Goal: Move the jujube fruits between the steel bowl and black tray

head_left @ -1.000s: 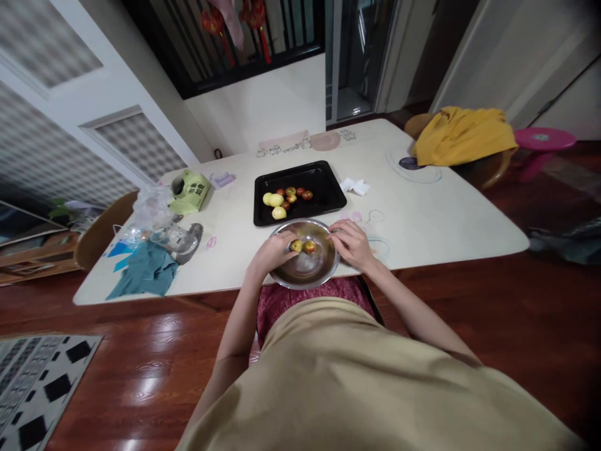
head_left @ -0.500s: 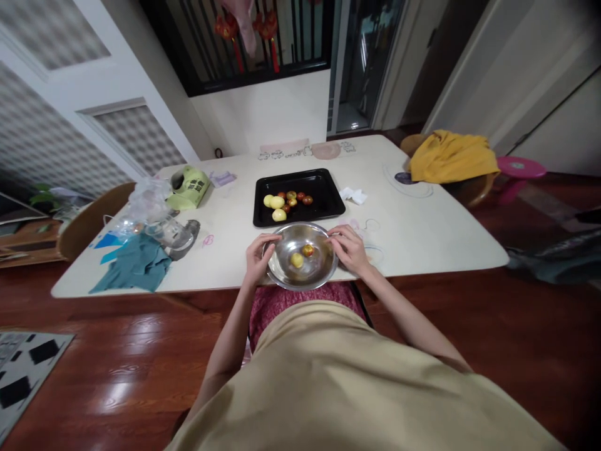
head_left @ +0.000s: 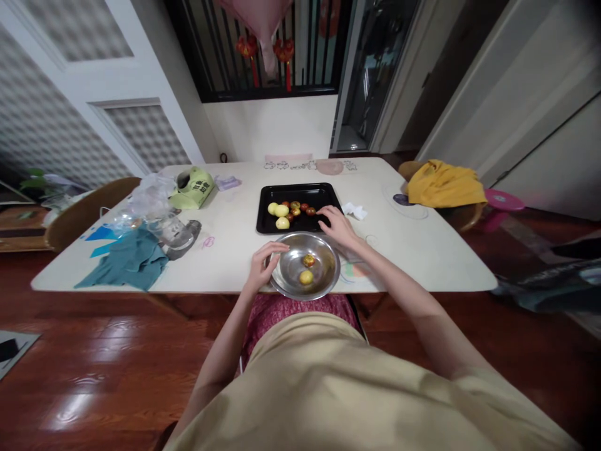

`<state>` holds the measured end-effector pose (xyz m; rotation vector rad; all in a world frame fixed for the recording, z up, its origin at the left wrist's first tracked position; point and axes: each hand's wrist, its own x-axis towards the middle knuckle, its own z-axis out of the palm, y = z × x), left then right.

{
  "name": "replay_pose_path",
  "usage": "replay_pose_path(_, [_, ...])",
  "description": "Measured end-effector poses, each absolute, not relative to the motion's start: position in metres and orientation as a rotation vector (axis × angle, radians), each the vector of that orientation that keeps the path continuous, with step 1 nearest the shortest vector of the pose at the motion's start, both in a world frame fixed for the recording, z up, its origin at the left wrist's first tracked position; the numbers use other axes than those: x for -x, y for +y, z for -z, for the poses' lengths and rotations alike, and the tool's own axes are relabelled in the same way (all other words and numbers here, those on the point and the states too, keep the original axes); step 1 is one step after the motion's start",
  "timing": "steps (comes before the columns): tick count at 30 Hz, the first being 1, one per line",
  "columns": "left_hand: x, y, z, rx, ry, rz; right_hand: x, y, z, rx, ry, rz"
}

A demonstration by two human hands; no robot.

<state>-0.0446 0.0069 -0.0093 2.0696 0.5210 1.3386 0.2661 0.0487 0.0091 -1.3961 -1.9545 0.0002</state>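
A shiny metal bowl [head_left: 323,285] sits at the table's near edge, holding a yellow fruit [head_left: 306,277] and a smaller mottled red-yellow tomato [head_left: 308,260]. At its left rim is my left hand [head_left: 263,264], fingers stretched loosely over the edge and thumb apart. My right hand [head_left: 342,229] reaches over the front right of a black tray [head_left: 323,194], fingers spread and holding nothing visible. Several small dark red tomatoes [head_left: 310,212] lie close to its fingertips. Pale yellow round fruits [head_left: 282,211] are grouped at the tray's left.
A crumpled white tissue [head_left: 355,211] lies right of the tray. Plastic bags [head_left: 153,197], a green bag [head_left: 193,188] and a teal cloth [head_left: 131,260] cover the table's left end. A yellow garment [head_left: 444,183] hangs over a chair at the right.
My right hand has left the bowl's right rim and moved forward to the tray. My left hand stays at the rim, its fingers straighter. The two pieces in the bowl have shifted.
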Motion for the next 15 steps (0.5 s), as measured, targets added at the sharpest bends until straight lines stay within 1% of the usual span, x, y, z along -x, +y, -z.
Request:
replay_pose_path(5, [0.045, 0.007, 0.01, -2.069, 0.525, -1.344, -0.254, 0.096, -0.017, 1.722, -2.024, -0.041])
replay_pose_path(10, [0.044, 0.007, 0.009, -2.076, 0.54, -1.332, -0.244, 0.117, -0.013, 1.821, -1.976, -0.077])
replay_pose_path(15, [0.044, 0.006, 0.007, -2.082, 0.571, -1.325, -0.243, 0.115, -0.011, 1.828, -1.934, -0.085])
